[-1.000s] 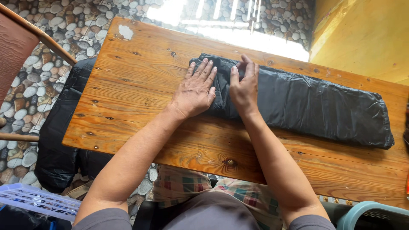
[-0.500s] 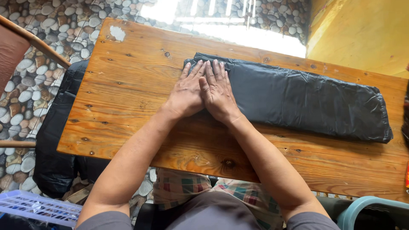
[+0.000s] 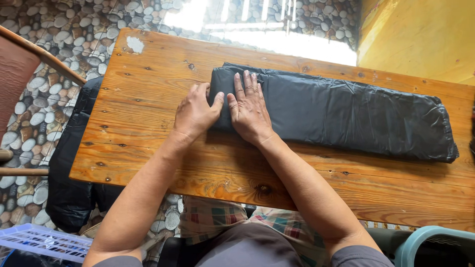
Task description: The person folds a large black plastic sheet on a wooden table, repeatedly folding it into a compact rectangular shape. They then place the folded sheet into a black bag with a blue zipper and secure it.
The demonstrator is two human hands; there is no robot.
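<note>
- across the middle of the view, a long wooden table (image 3: 148,123) is standing on a floor of rounded pebbles (image 3: 64,34), its orange-brown planks showing knots and a pale chipped patch near the far left corner.
- on the table, a long folded black plastic sheet (image 3: 346,116) is lying flat, running from near the table's middle out toward the right end, glossy and lightly wrinkled.
- beside the table's left edge, a dark black cloth or bag (image 3: 69,168) is hanging down toward the floor.
- at the top right, a yellow wall (image 3: 420,34) is catching the light.
- at the far left, part of a reddish chair with a wooden frame (image 3: 20,74) is showing.
- at the bottom left, a pale blue slotted plastic basket (image 3: 39,242) is sitting on the floor; at the bottom right, the rim of a teal plastic tub (image 3: 430,237) is peeking in.
- the person's right hand (image 3: 250,106) is pressing flat on the left end of the sheet, fingers straight and close together, holding nothing.
- the left hand (image 3: 195,111) is resting just beside it at the sheet's left edge, fingers curled down over that edge, thumb touching the plastic; whether it is gripping the fold, i cannot tell.
</note>
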